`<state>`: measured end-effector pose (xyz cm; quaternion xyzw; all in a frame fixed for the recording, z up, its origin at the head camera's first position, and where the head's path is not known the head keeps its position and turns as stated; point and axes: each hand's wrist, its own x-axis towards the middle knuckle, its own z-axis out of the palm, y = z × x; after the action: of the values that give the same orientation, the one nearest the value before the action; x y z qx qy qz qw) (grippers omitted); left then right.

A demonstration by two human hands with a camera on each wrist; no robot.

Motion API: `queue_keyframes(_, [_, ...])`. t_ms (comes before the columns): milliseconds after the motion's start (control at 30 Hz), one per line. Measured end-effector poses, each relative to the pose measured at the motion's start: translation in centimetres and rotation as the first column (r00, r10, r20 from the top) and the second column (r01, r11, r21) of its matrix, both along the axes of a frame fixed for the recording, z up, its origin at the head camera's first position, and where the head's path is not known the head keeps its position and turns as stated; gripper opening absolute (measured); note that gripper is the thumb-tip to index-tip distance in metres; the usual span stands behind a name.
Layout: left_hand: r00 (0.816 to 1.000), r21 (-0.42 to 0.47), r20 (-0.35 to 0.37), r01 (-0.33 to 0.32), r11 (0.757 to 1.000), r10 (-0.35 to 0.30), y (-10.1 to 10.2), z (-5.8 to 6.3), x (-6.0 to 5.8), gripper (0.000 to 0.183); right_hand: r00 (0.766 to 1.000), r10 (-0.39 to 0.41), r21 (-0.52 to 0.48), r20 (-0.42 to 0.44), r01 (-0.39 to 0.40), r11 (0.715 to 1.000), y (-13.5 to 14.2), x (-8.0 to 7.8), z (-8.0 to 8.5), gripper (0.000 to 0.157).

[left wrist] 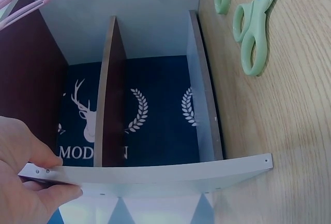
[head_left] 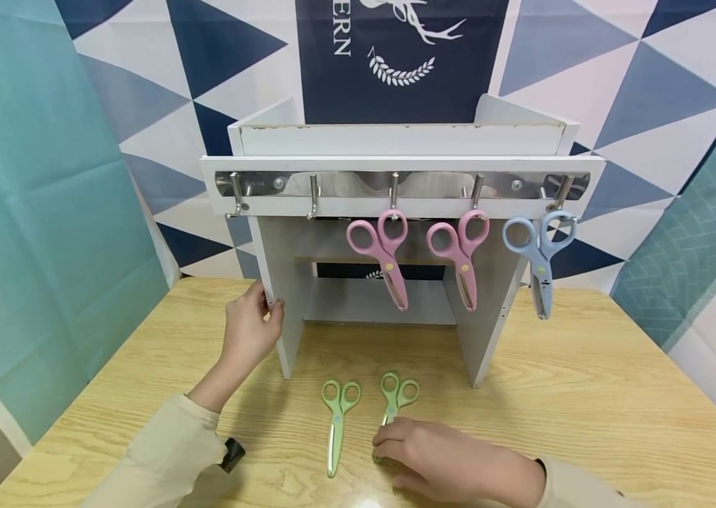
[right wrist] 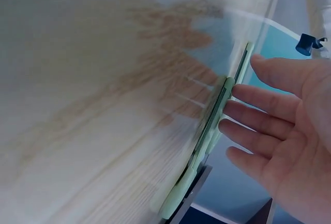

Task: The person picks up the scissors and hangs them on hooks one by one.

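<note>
My left hand (head_left: 251, 321) pinches the front edge of the left side panel of a white shelf unit (head_left: 271, 282); thumb and fingers lie on either side of it in the left wrist view. My right hand (head_left: 427, 455) is at the blades of a pair of green scissors (head_left: 391, 402) on the table. Its fingers look nearly straight in the right wrist view, fingertips (right wrist: 235, 90) at the scissors' tip; whether they touch is hard to tell. Another pair of green scissors (head_left: 335, 423) lies to the left, handles toward the shelf.
A metal hook rail (head_left: 351, 185) crosses the shelf's front. Two pink scissors (head_left: 386, 257) (head_left: 461, 254) and one blue pair (head_left: 538, 261) hang from its right hooks; two left hooks (head_left: 313, 194) hold nothing. The wooden table (head_left: 586, 395) meets patterned cloth (head_left: 592, 92) behind.
</note>
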<state>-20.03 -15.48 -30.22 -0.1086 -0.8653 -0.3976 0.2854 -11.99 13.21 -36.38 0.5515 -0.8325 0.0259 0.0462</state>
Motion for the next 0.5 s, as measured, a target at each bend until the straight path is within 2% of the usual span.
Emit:
queue_keyframes(200, [1.000, 0.001, 0.008, 0.001, 1.000, -0.001, 0.0, 0.0, 0.0, 0.029, 1.000, 0.016, -0.044, 0.001, -0.016, 0.999, 0.5, 0.3, -0.1, 0.031])
queue_keyframes(500, [1.000, -0.005, 0.003, -0.002, 1.000, 0.002, 0.0, 0.0, 0.0, 0.028, 0.999, -0.008, -0.077, 0.048, 0.011, 0.997, 1.8, 0.7, -0.1, 0.026])
